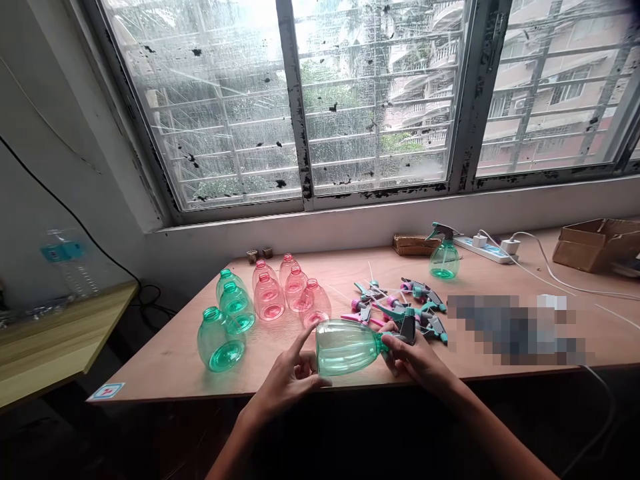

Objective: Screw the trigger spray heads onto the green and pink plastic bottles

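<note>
A clear green plastic bottle (pixel 347 347) lies sideways between my hands above the table's front edge. My left hand (pixel 290 383) cups its base, index finger stretched along the side. My right hand (pixel 415 357) is closed round the neck, where a green and grey trigger spray head (pixel 406 327) sits. Behind my right hand lies a pile of loose spray heads (pixel 400 300), green and pink. To the left stand three empty green bottles (pixel 227 320) and several pink bottles (pixel 287 290).
The wooden table (pixel 165 353) runs under a barred window. A finished green spray bottle (pixel 443 257) stands at the back, near a power strip (pixel 487 248) with white cables. A cardboard box (pixel 595 243) sits far right. A lower table (pixel 55 343) stands left.
</note>
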Motion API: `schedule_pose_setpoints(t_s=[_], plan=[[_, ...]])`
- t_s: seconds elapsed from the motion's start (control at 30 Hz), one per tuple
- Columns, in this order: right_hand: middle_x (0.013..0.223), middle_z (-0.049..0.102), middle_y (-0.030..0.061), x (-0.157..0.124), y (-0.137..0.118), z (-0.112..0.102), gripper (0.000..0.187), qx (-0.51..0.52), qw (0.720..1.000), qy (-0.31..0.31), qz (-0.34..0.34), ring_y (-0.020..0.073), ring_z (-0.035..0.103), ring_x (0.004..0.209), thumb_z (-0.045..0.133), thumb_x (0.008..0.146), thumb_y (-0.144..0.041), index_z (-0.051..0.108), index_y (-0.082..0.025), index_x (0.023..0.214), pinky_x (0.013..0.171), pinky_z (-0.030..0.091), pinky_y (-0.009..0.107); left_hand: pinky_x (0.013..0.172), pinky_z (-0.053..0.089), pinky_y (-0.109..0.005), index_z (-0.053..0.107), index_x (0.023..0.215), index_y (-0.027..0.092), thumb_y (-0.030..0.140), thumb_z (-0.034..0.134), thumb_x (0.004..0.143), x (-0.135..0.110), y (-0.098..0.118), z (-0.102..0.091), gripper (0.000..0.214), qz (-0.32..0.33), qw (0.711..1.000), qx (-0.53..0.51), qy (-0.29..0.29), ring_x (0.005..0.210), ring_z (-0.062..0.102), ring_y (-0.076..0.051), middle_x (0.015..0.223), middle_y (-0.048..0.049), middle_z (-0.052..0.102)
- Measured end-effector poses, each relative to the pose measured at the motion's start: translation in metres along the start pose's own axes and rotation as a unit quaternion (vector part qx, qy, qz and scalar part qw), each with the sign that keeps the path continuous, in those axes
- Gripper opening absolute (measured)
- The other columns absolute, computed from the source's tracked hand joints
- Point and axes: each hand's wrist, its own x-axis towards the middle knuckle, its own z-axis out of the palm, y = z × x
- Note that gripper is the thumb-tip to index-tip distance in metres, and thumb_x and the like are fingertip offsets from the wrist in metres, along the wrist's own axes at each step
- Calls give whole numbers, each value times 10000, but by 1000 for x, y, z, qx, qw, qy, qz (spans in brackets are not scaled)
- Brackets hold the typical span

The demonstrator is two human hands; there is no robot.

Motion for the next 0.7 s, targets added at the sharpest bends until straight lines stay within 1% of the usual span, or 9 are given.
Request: schedule_pose_setpoints(t_s=[0.07, 0.13, 0.2, 0.27, 0.33, 0.4, 0.47, 0.57, 0.7], plan=[[611, 596, -32, 0, -2, 2, 303, -4, 1000, 1, -11, 114, 527, 453, 760, 840, -428, 574, -197, 902, 404, 374, 222, 647, 461, -257, 305, 1535, 209, 441, 732, 807, 2, 0, -1, 876, -6, 999, 30, 22, 622, 470, -125, 703, 53, 540], [626, 611, -25, -1, -4, 4, 310, -7, 1000, -1, -16, 116, 529, 453, 762, 835, -434, 580, -193, 908, 411, 377, 230, 641, 449, -263, 443, 1447, 184, 510, 678, 832, 4, 2, -3, 735, 0, 997, 64, 46, 629, 476, -139, 704, 41, 537], [626, 612, -25, 0, -6, 5, 320, -6, 1000, 2, -25, 118, 529, 454, 768, 826, -442, 588, -190, 907, 424, 389, 241, 634, 444, -264, 502, 1387, 185, 533, 630, 857, 5, 5, -3, 647, 6, 997, 68, 48, 637, 485, -143, 731, 30, 546], [612, 596, -34, 0, -6, 6, 322, 2, 999, 17, -35, 119, 525, 456, 772, 820, -446, 594, -191, 905, 443, 404, 252, 643, 459, -262, 453, 1428, 217, 487, 686, 826, 5, 6, -2, 700, 1, 999, 32, 26, 657, 500, -135, 817, 15, 577], [602, 583, -39, 1, -6, 6, 320, 10, 999, 33, -38, 118, 517, 455, 774, 817, -448, 599, -192, 897, 451, 405, 257, 681, 485, -269, 300, 1519, 275, 393, 751, 787, 4, 6, 1, 868, -3, 1000, -13, 18, 687, 505, -122, 914, 3, 592], [602, 581, -35, 1, -6, 6, 320, 10, 999, 36, -34, 119, 509, 454, 776, 814, -453, 602, -192, 881, 445, 400, 258, 733, 498, -290, 131, 1568, 321, 317, 738, 800, 3, 4, 3, 979, 2, 999, -38, 29, 715, 503, -118, 932, 9, 586], [606, 585, -29, 2, -6, 6, 326, 4, 999, 34, -29, 120, 505, 454, 778, 808, -462, 605, -191, 862, 440, 402, 261, 759, 499, -304, 61, 1580, 327, 286, 700, 828, 3, 1, 4, 987, 4, 999, -43, 27, 732, 506, -120, 899, 18, 582], [596, 579, -34, 1, -5, 6, 340, 0, 999, 30, -24, 121, 498, 446, 778, 803, -479, 607, -195, 879, 427, 394, 258, 770, 505, -310, 117, 1584, 296, 298, 726, 812, 2, -1, 3, 984, -5, 999, -38, 0, 742, 528, -127, 871, 18, 597], [584, 574, -45, -1, -5, 6, 313, -15, 999, 8, -31, 115, 503, 443, 752, 836, -463, 605, -197, 910, 434, 383, 247, 752, 512, -300, 252, 1558, 234, 378, 751, 801, 3, 2, 1, 918, -9, 999, -30, -5, 736, 563, -148, 847, 6, 627]])
